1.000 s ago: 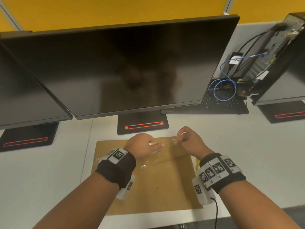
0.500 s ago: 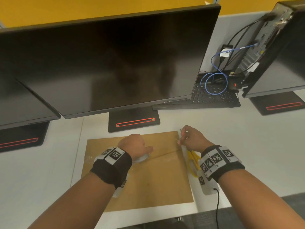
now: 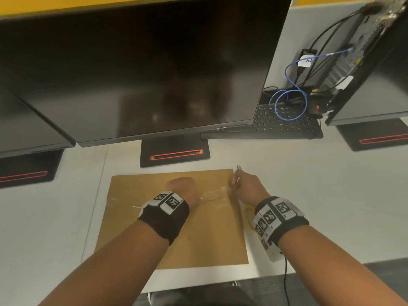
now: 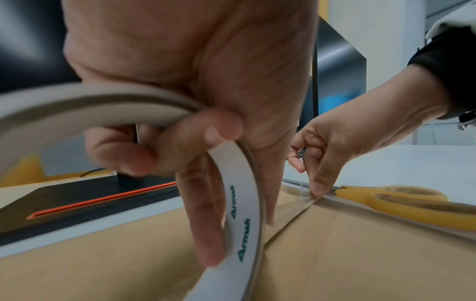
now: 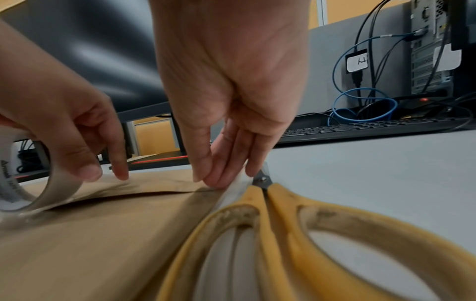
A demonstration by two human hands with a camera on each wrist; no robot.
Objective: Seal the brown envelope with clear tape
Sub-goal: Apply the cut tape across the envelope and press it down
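The brown envelope [image 3: 176, 230] lies flat on the white desk [image 3: 331, 206], flap side up. My left hand [image 3: 183, 188] grips the clear tape roll [image 4: 242, 224], fingers curled through its core, and holds it on the envelope's middle. A strip of clear tape [image 3: 215, 193] runs from the roll along the flap seam to the right edge. There my right hand [image 3: 242, 186] presses the tape end [image 5: 238, 183] down with straight fingertips [image 5: 219, 179].
Yellow-handled scissors [image 5: 283, 234] lie right beside the envelope's right edge, under my right wrist. A monitor stand [image 3: 174, 151] and a large dark monitor [image 3: 143, 74] stand just behind the envelope. A keyboard [image 3: 282, 127] with cables sits at the back right.
The tape stretched in the air between my hands has come down onto the envelope. My right hand moved to the envelope's right edge, from pinching the tape end to pressing it.
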